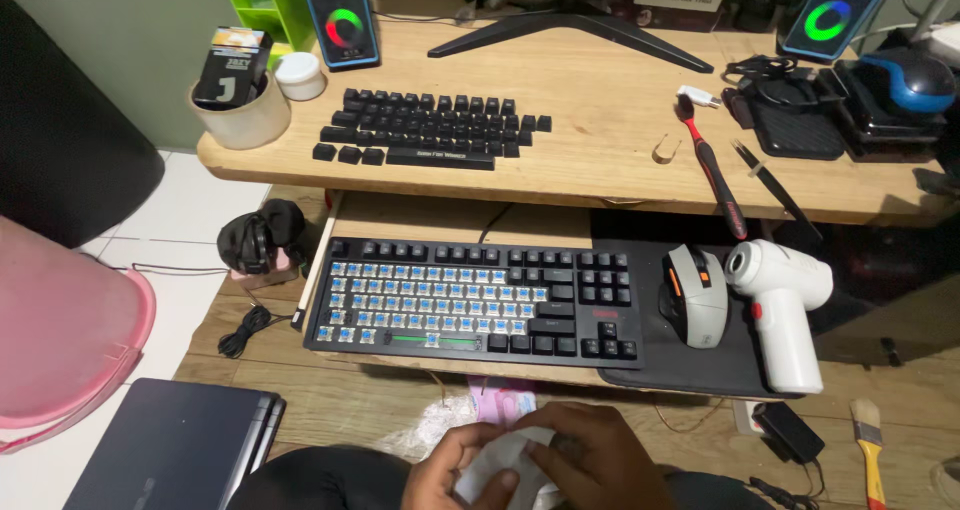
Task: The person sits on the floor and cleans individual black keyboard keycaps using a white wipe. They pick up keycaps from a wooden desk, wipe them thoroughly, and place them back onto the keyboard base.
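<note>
Two desk levels fill the view: the top (pixel 600 120) carries loose keycaps (pixel 420 128), the tray below a stripped keyboard (pixel 470 310). Nearer, at the bottom edge, both hands meet on a white cloth (pixel 500 465). Left hand (pixel 450 470) pinches its near edge; right hand (pixel 600 460) curls over it, equally close.

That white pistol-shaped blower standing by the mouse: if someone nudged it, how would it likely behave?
The white blower stands on its narrow handle base with the bulky barrel on top, so it looks top-heavy and apt to tip. Its smooth plastic shell may be slippery. It sits at the edge of the black mat, beside the mouse, so a fall could strike that.
</note>
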